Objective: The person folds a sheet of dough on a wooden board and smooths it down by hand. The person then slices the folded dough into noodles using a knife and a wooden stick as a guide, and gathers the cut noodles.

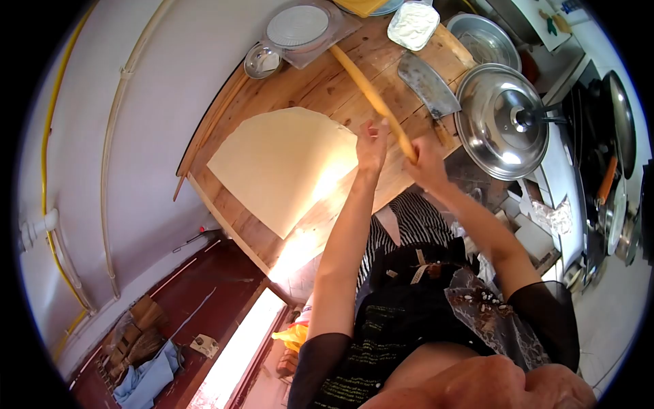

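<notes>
My right hand [428, 163] is closed around the near end of a long wooden rolling pin [364, 85], which slants away across the wooden board. Beside the pin's lower half is my left hand [372, 146], its fingers loosely curled and apart; whether a fingertip touches the pin I cannot make out. A large, thin sheet of dough [272, 160] lies flat to the left of both hands, with straight lower edges and a rounded far edge. Bright sunlight crosses its right part. A wide cleaver blade [428, 83] rests on the board right of the pin.
The wooden board [231, 217] carries a small metal bowl [263, 61], a clear plastic lid [298, 27] and a white tub of flour-like powder [413, 25]. At right are a metal basin [485, 44], a large domed pot lid [501, 140] and dark pans [616, 123].
</notes>
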`<action>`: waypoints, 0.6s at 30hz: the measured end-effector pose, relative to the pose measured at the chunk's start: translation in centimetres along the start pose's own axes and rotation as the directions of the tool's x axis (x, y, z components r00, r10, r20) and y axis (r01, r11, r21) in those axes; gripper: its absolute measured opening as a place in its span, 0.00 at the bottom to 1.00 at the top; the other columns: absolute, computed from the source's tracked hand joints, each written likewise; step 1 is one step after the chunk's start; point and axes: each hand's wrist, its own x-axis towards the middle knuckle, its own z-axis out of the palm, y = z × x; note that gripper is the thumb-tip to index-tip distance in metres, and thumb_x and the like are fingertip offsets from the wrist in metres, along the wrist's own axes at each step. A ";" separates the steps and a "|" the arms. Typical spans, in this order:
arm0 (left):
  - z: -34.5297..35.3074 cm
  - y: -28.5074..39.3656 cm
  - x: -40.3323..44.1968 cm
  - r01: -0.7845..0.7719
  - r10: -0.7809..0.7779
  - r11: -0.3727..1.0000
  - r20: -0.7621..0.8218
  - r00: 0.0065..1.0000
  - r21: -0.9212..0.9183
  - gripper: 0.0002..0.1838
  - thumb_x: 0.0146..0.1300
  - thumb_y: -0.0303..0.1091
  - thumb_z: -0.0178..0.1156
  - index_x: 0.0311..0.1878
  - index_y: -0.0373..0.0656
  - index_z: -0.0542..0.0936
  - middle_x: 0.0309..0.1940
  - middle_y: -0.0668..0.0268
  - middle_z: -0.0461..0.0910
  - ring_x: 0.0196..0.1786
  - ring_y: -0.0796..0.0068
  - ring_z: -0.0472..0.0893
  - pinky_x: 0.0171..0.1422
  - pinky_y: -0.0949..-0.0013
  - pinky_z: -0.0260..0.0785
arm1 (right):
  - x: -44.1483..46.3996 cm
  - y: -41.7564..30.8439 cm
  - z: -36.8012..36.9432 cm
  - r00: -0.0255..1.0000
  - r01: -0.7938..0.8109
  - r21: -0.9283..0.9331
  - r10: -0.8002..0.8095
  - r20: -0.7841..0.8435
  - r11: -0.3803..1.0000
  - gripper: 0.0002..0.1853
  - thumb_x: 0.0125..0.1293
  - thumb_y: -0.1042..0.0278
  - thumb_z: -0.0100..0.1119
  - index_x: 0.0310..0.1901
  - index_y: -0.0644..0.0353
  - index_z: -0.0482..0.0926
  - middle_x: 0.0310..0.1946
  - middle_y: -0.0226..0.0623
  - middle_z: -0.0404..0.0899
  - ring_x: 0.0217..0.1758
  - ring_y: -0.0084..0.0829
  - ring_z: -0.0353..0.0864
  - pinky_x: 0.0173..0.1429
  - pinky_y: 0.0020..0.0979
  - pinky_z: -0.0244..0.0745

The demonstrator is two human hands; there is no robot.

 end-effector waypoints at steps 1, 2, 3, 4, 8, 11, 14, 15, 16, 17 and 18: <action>0.5 0.9 0.3 0.103 -0.108 0.991 0.048 0.993 0.086 0.30 0.60 0.50 0.62 0.58 0.36 0.72 0.43 0.54 0.81 0.47 0.60 0.81 0.51 0.62 0.73 | -0.4 -0.7 0.0 1.000 0.000 0.005 0.000 0.001 1.000 0.21 0.53 0.61 0.64 0.46 0.59 0.69 0.40 0.45 0.75 0.40 0.45 0.79 0.44 0.40 0.74; 1.1 0.7 0.9 0.104 -0.108 0.991 0.046 0.993 0.090 0.30 0.60 0.50 0.62 0.58 0.36 0.72 0.43 0.54 0.81 0.47 0.60 0.81 0.51 0.62 0.73 | -0.5 -1.7 -0.6 0.992 -0.060 0.058 0.053 0.116 0.996 0.20 0.54 0.62 0.64 0.46 0.60 0.70 0.39 0.45 0.75 0.40 0.45 0.78 0.44 0.40 0.74; 1.5 0.5 1.3 0.099 -0.116 0.958 0.048 0.992 0.271 0.33 0.57 0.52 0.62 0.58 0.36 0.70 0.44 0.52 0.81 0.48 0.56 0.81 0.52 0.59 0.73 | -0.3 -2.2 -1.0 0.968 -0.126 0.105 0.099 0.232 0.987 0.20 0.55 0.63 0.63 0.47 0.60 0.71 0.39 0.45 0.74 0.40 0.45 0.78 0.45 0.40 0.74; 1.8 0.2 1.6 0.091 -0.125 0.892 0.049 0.991 0.443 0.36 0.55 0.54 0.63 0.59 0.36 0.68 0.44 0.50 0.80 0.50 0.52 0.81 0.54 0.57 0.73 | -0.2 -1.2 -1.3 0.972 0.001 0.090 -0.022 0.235 0.996 0.20 0.55 0.64 0.63 0.49 0.58 0.72 0.39 0.45 0.74 0.43 0.45 0.76 0.48 0.41 0.72; 2.3 -1.2 0.9 0.104 -0.120 0.835 -0.005 0.993 0.540 0.32 0.56 0.51 0.61 0.56 0.37 0.68 0.42 0.47 0.80 0.48 0.47 0.81 0.52 0.52 0.73 | 2.2 2.8 -4.6 0.952 0.191 -0.335 -0.258 -0.166 0.923 0.21 0.54 0.65 0.65 0.50 0.58 0.73 0.43 0.43 0.73 0.49 0.46 0.74 0.52 0.44 0.70; 2.8 -0.9 -0.1 0.072 -0.062 0.894 -0.037 0.997 0.443 0.30 0.57 0.52 0.61 0.53 0.36 0.68 0.34 0.48 0.81 0.41 0.46 0.82 0.47 0.50 0.73 | 4.4 5.5 -5.5 0.980 0.030 -0.391 -0.104 -0.169 0.920 0.23 0.53 0.67 0.65 0.51 0.58 0.71 0.45 0.43 0.73 0.52 0.48 0.72 0.53 0.44 0.69; 2.8 -2.0 -2.4 0.023 -0.011 0.979 -0.062 0.998 0.203 0.26 0.60 0.49 0.60 0.48 0.36 0.67 0.26 0.49 0.79 0.32 0.48 0.81 0.39 0.51 0.73 | 5.2 7.0 -4.7 0.994 -0.016 -0.382 -0.029 -0.110 0.924 0.24 0.53 0.70 0.65 0.52 0.58 0.69 0.46 0.44 0.73 0.52 0.50 0.72 0.52 0.45 0.70; 2.6 -2.1 -3.4 0.025 -0.011 0.979 -0.066 0.998 0.204 0.26 0.60 0.49 0.60 0.48 0.36 0.67 0.26 0.49 0.79 0.32 0.48 0.81 0.39 0.51 0.73 | 5.4 6.7 -4.5 0.996 0.018 -0.341 -0.046 -0.074 0.940 0.25 0.52 0.70 0.64 0.53 0.57 0.69 0.46 0.44 0.73 0.52 0.50 0.73 0.51 0.45 0.70; 2.4 -2.2 -4.6 0.006 0.001 0.995 -0.078 0.997 0.096 0.24 0.62 0.47 0.59 0.47 0.36 0.67 0.24 0.50 0.77 0.28 0.52 0.80 0.34 0.54 0.72 | 5.3 6.5 -4.4 0.997 0.021 -0.338 -0.047 -0.068 0.941 0.25 0.52 0.70 0.64 0.53 0.57 0.69 0.46 0.44 0.73 0.52 0.50 0.73 0.51 0.45 0.70; 1.9 -2.2 -5.9 -0.014 0.013 1.000 -0.091 0.996 -0.012 0.21 0.63 0.45 0.59 0.45 0.36 0.66 0.22 0.52 0.76 0.24 0.56 0.79 0.30 0.57 0.71 | 5.0 5.7 -4.5 0.991 -0.015 -0.222 -0.015 -0.134 0.975 0.24 0.52 0.71 0.63 0.52 0.57 0.69 0.47 0.45 0.73 0.50 0.51 0.74 0.50 0.46 0.71; 1.2 -1.9 -7.1 -0.010 0.009 1.000 -0.097 0.995 -0.010 0.21 0.63 0.45 0.59 0.45 0.36 0.66 0.22 0.52 0.76 0.24 0.56 0.79 0.30 0.57 0.71 | 4.7 5.0 -4.5 0.980 -0.046 -0.102 0.026 -0.195 0.994 0.23 0.52 0.72 0.62 0.51 0.56 0.69 0.47 0.45 0.73 0.49 0.51 0.75 0.48 0.46 0.72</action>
